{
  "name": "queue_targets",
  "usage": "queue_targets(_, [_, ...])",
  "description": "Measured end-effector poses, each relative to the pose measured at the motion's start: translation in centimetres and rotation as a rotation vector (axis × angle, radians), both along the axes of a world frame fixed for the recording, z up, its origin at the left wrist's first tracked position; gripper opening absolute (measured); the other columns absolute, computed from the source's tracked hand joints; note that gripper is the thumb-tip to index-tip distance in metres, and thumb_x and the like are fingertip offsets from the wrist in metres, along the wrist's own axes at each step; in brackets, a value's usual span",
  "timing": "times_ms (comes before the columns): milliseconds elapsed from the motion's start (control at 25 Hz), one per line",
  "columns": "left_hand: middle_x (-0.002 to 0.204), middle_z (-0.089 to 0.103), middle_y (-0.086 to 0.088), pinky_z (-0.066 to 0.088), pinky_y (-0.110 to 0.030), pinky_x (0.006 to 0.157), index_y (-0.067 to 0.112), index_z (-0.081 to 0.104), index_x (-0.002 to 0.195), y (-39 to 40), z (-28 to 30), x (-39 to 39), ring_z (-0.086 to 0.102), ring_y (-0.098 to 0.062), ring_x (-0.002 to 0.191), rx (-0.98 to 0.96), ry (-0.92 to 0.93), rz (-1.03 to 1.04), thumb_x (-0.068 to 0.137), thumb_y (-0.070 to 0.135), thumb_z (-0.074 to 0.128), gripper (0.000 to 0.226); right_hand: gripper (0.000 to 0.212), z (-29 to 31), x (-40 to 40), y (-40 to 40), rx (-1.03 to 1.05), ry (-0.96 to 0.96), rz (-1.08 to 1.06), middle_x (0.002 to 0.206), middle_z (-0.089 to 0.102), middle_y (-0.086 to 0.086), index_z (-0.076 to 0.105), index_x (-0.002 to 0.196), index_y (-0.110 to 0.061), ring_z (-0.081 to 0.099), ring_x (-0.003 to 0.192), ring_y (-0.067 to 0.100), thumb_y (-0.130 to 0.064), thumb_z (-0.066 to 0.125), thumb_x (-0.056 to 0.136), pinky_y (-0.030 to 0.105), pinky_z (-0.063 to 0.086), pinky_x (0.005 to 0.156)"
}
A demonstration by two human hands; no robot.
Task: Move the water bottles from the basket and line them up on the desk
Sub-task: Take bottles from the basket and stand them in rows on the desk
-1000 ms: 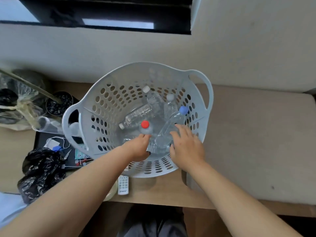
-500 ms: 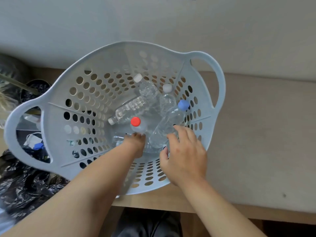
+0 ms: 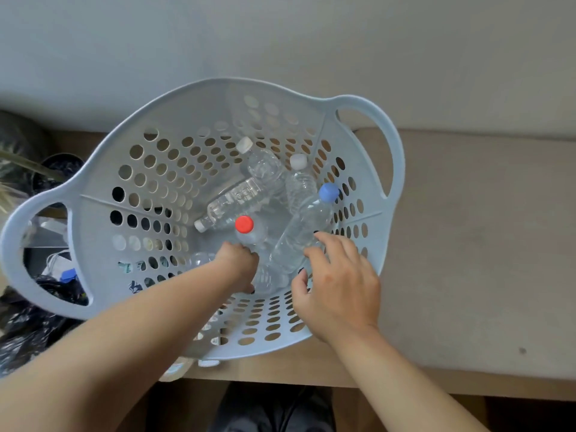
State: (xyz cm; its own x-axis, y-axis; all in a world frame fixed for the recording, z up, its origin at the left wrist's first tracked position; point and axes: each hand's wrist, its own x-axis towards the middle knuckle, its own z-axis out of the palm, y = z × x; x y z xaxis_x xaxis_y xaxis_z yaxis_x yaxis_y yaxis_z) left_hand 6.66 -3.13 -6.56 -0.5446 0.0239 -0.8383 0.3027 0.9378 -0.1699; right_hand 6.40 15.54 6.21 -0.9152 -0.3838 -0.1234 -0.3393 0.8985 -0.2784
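Observation:
A pale blue perforated basket (image 3: 174, 120) stands on the desk (image 3: 467, 244) and holds several clear water bottles. My left hand (image 3: 238, 265) reaches deep inside, its fingers curled around the body of the upright red-capped bottle (image 3: 249, 233). My right hand (image 3: 338, 285) hovers at the lower end of the leaning blue-capped bottle (image 3: 300, 235), fingers spread and touching its side, thumb under its base. A white-capped bottle (image 3: 233, 201) lies flat behind the red cap. Two more white-capped bottles (image 3: 265, 166) (image 3: 300, 182) lean against the far wall.
The desk surface to the right of the basket is bare beige. On the left lie a black plastic bag (image 3: 28, 325), a dark pot (image 3: 59, 169) and small clutter. A wall (image 3: 280, 42) rises right behind the basket. The desk's front edge (image 3: 405, 381) is just below my wrists.
The view has drawn closer and tilted down, so the basket looms larger. Both hands have stayed at the same two bottles, and the bottles have not shifted in the basket.

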Motion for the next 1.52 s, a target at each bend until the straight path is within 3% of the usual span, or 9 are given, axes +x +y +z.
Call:
queue_targets(360, [0.128,0.058,-0.003,0.049,-0.039,0.088,0.019,0.04,0.136,-0.5,11.7,0.4,0.055,-0.026,0.115,0.219,0.076,0.44,0.08,0.074,0.051,0.079,0.021,0.2,0.0,0.1,-0.006,-0.022,-0.04,0.11,0.071,0.003,0.073,0.088,-0.013,0.066,0.101,0.022,-0.024,0.062,0.073,0.032,0.053,0.073])
queue_targets(560, [0.08,0.062,-0.002,0.04,-0.024,0.058,0.014,0.049,0.126,-0.4,14.9,1.3,0.053,-0.008,0.064,0.672,0.218,1.064,0.085,0.062,0.056,0.064,0.039,0.9,-0.2,-0.2,-0.021,-0.073,-0.038,0.109,0.071,0.003,0.069,0.105,-0.011,0.067,0.098,0.021,-0.034,0.044,0.084,0.034,0.055,0.074])
queue_targets(680, [0.084,0.061,-0.011,0.048,-0.031,0.065,0.01,0.058,0.103,0.4,15.1,2.2,0.055,-0.015,0.071,0.906,0.301,1.504,0.087,0.056,0.058,0.049,0.044,1.5,-0.2,-0.6,-0.087,-0.072,-0.065,0.113,0.069,0.0,0.065,0.113,-0.014,0.067,0.1,0.019,-0.038,0.038,0.088,0.032,0.053,0.077])
queue_targets(800, [0.112,0.066,-0.018,0.059,-0.041,0.074,0.008,0.059,0.111,1.7,15.1,2.4,0.067,-0.023,0.09,1.081,0.259,1.885,0.085,0.053,0.064,0.052,0.04,2.6,-1.0,-1.5,-0.385,-0.356,-0.188,0.125,0.058,-0.013,0.052,0.131,-0.025,0.056,0.113,0.007,-0.039,0.04,0.097,0.027,0.045,0.092])
queue_targets(880, [0.105,0.067,-0.011,0.058,-0.036,0.063,0.01,0.059,0.11,2.6,15.3,2.1,0.067,-0.018,0.081,1.142,0.25,2.021,0.087,0.046,0.065,0.044,0.038,3.0,-1.5,-2.2,-0.592,-0.651,-0.245,0.118,0.053,-0.017,0.047,0.134,-0.029,0.054,0.106,0.002,-0.034,0.05,0.097,0.015,0.043,0.086])
queue_targets(1040, [0.083,0.072,-0.003,0.056,-0.028,0.053,0.012,0.06,0.105,3.5,16.9,1.2,0.071,-0.012,0.065,1.189,0.222,2.039,0.092,0.04,0.059,0.031,0.04,2.4,-2.1,-1.8,-0.722,-0.813,-0.304,0.118,0.054,-0.017,0.045,0.131,-0.034,0.055,0.108,0.004,-0.034,0.058,0.093,0.03,0.049,0.094])
queue_targets(1200, [0.1,0.075,-0.007,0.059,-0.036,0.078,0.01,0.067,0.109,3.1,18.2,-0.2,0.073,-0.023,0.091,1.149,0.241,1.83,0.1,0.045,0.041,0.044,0.044,3.0,-3.4,0.0,-0.915,-0.951,-0.46,0.123,0.064,-0.008,0.047,0.136,-0.03,0.066,0.107,0.012,-0.035,0.056,0.094,0.041,0.057,0.091])
queue_targets(1400, [0.112,0.068,-0.013,0.059,-0.038,0.081,0.005,0.061,0.116,3.6,14.3,-5.3,0.069,-0.027,0.094,1.12,0.398,1.904,0.096,0.018,0.056,0.024,0.024,6.4,-4.8,2.3,-0.959,-0.8,-0.392,0.107,0.071,-0.013,0.056,0.108,-0.041,0.07,0.09,0.0,-0.023,0.059,0.093,0.022,0.058,0.076])
queue_targets(1520, [0.116,0.065,-0.012,0.057,-0.039,0.082,0.006,0.054,0.125,4.7,9.3,-8.5,0.065,-0.025,0.098,1.012,0.392,1.803,0.078,0.034,0.063,0.056,0.026,7.8,-4.9,3.6,-0.876,-0.711,-0.333,0.094,0.068,-0.034,0.055,0.096,-0.051,0.067,0.09,-0.006,-0.026,0.061,0.092,0.025,0.057,0.08])
